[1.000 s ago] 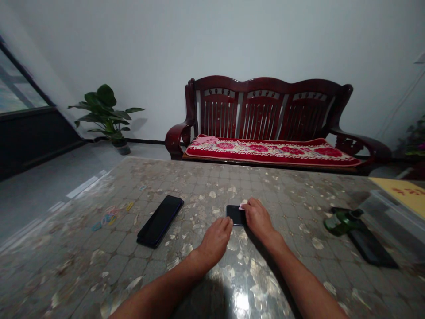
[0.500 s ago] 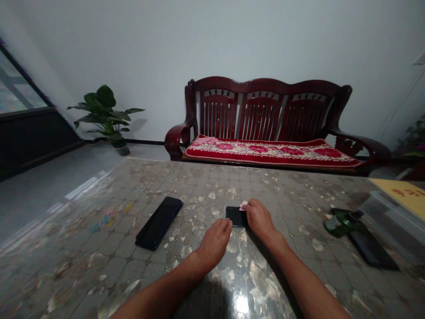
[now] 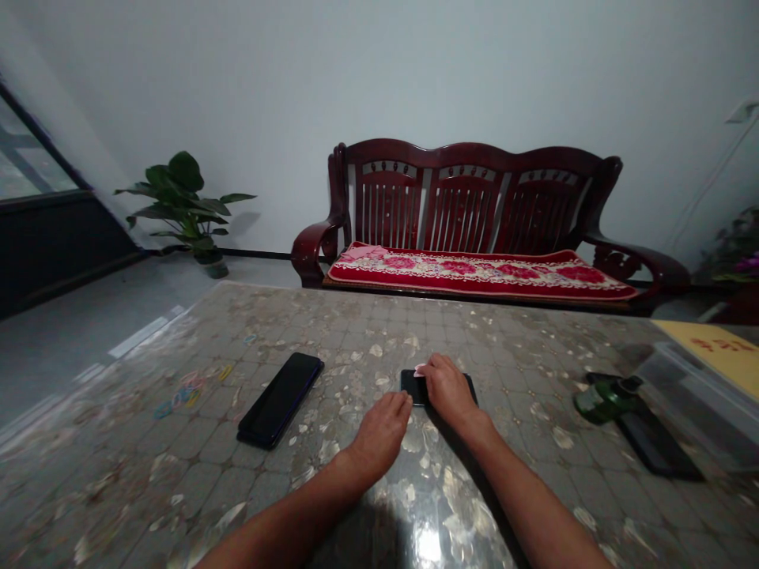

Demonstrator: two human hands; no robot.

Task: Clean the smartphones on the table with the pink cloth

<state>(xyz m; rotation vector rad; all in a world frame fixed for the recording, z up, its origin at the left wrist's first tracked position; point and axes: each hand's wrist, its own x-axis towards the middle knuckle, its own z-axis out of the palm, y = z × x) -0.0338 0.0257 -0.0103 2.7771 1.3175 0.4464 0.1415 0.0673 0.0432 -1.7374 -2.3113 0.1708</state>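
Observation:
A dark smartphone lies flat on the table, its long side running left to right. At its near left corner, the bent fingers of my left hand grip the edge. My right hand rests over the middle of the phone, fingers pinched on a small pale pink cloth pressed to the screen. Most of the cloth is hidden under the fingers. To the left lies a larger dark phone stack, apart from both hands.
Coloured rubber bands are scattered at the left. On the right, a green bottle lies across a black phone, beside a clear plastic box and a yellow paper. A wooden bench stands beyond the table.
My right hand has slid left along the phone with the cloth, uncovering the phone's right end. My left hand stays at the left corner. The whole view has shifted slightly.

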